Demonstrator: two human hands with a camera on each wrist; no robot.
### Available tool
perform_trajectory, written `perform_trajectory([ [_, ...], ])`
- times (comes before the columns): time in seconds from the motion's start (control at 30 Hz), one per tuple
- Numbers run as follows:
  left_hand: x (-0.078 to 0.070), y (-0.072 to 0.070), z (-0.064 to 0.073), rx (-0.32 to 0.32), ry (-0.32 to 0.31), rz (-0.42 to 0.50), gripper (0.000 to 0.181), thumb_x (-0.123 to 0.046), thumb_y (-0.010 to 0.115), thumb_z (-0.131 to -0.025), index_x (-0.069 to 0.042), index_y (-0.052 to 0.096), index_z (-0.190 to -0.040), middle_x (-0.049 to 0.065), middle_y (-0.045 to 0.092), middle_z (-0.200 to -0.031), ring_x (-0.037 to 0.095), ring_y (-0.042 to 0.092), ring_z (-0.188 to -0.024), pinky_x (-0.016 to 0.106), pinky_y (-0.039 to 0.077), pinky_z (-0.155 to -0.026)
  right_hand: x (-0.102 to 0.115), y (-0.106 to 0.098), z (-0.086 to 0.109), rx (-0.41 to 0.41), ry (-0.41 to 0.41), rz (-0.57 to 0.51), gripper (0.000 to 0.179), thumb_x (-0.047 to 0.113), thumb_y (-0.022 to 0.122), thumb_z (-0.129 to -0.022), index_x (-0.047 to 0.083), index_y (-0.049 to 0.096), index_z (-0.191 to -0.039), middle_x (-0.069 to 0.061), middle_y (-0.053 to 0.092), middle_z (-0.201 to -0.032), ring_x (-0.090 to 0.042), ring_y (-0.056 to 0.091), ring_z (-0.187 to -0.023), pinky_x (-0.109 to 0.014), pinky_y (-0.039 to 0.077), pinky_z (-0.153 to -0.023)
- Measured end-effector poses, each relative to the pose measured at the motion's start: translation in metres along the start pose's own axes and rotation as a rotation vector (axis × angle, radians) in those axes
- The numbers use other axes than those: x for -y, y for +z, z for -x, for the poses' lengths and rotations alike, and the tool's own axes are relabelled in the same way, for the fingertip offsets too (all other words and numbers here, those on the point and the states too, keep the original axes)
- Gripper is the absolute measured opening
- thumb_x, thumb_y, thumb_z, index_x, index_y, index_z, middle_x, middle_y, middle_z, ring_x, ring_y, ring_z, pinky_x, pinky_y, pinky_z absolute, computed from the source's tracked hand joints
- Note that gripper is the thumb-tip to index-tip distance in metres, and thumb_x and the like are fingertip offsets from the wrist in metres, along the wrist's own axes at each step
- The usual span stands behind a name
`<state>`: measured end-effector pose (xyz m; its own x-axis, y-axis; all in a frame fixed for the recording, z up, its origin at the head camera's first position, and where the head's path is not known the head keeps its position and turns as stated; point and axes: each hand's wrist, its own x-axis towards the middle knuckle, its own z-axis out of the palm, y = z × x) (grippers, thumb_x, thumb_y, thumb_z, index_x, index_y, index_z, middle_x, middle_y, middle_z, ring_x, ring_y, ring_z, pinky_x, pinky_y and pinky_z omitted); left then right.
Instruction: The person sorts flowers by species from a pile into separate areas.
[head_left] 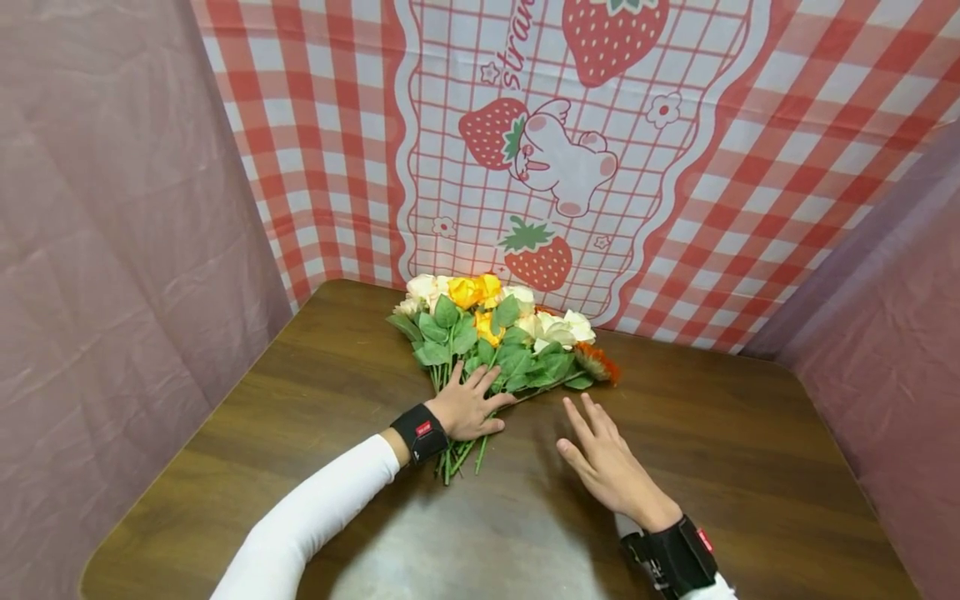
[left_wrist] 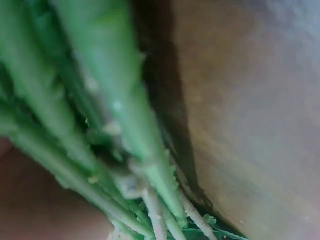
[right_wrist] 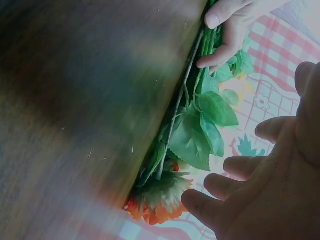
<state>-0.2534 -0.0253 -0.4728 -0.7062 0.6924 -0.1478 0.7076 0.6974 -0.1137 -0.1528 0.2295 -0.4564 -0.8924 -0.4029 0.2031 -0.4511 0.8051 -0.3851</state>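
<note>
A bunch of flowers (head_left: 517, 358) with white, yellow and orange blooms and green leaves lies on the table, blooms toward the back. My left hand (head_left: 467, 407) rests across the stems, its fingers spread and mostly straight. Up close in the left wrist view, the green stems (left_wrist: 120, 100) run past the palm. To the right, my right hand (head_left: 611, 467) hovers with fingers extended and nothing in it. Just beyond its fingertips sits an orange flower (head_left: 597, 364), whose orange petals (right_wrist: 157, 212) also show in the right wrist view. Part of the stems is hidden under the left hand.
The brown wooden table (head_left: 300, 433) has rounded corners. Behind it hangs a red and white checked cloth (head_left: 330, 167) with strawberry prints, close to the blooms. Pinkish curtains (head_left: 112, 250) border the left and right sides.
</note>
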Motion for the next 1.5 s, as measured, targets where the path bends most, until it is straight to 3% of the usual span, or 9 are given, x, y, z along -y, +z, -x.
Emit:
perform_trajectory([
  [0.17, 0.0, 0.002, -0.002, 0.045, 0.021, 0.0, 0.05, -0.057, 0.022, -0.095, -0.044, 0.015, -0.143, 0.015, 0.002, -0.154, 0.032, 0.008, -0.136, 0.066, 0.003, -0.104, 0.001, 0.002, 0.002, 0.002, 0.007, -0.006, 0.06, 0.041, 0.04, -0.097, 0.022, 0.013, -0.147, -0.023, 0.012, -0.151, -0.041, 0.01, -0.133, -0.07, 0.023, -0.096],
  [0.33, -0.001, 0.001, 0.001, 0.06, -0.008, 0.014, 0.06, -0.063, 0.025, -0.092, -0.038, 0.014, -0.145, 0.016, 0.004, -0.154, 0.032, 0.012, -0.135, 0.065, 0.002, -0.105, 0.001, 0.003, 0.001, 0.0, -0.002, -0.006, 0.06, 0.04, 0.04, -0.097, 0.02, 0.014, -0.147, -0.022, 0.011, -0.152, -0.041, 0.01, -0.133, -0.069, 0.023, -0.097],
  [0.7, 0.011, 0.002, 0.008, 0.057, -0.065, 0.053, 0.069, -0.067, 0.025, -0.089, -0.031, 0.013, -0.147, 0.019, 0.005, -0.153, 0.036, 0.014, -0.134, 0.066, 0.001, -0.104, 0.001, 0.001, -0.002, 0.01, -0.007, -0.007, 0.06, 0.04, 0.04, -0.097, 0.014, 0.018, -0.146, -0.022, 0.009, -0.152, -0.04, 0.008, -0.133, -0.067, 0.021, -0.099],
  [1.17, 0.031, 0.007, 0.028, 0.031, -0.098, 0.07, 0.068, -0.065, 0.031, -0.089, -0.029, 0.019, -0.146, 0.022, 0.009, -0.152, 0.038, 0.017, -0.132, 0.068, 0.004, -0.103, 0.006, 0.006, -0.003, 0.016, -0.018, -0.024, 0.06, 0.04, 0.041, -0.097, 0.015, 0.018, -0.146, -0.022, 0.011, -0.152, -0.04, 0.009, -0.133, -0.066, 0.021, -0.1],
  [1.5, 0.046, 0.012, 0.04, 0.026, -0.131, 0.078, 0.07, -0.067, 0.029, -0.088, -0.03, 0.018, -0.146, 0.021, 0.01, -0.152, 0.037, 0.017, -0.132, 0.068, 0.005, -0.103, 0.005, 0.01, -0.003, 0.024, -0.029, -0.025, 0.06, 0.04, 0.04, -0.097, 0.02, 0.014, -0.147, -0.021, 0.009, -0.152, -0.04, 0.009, -0.133, -0.067, 0.021, -0.1],
])
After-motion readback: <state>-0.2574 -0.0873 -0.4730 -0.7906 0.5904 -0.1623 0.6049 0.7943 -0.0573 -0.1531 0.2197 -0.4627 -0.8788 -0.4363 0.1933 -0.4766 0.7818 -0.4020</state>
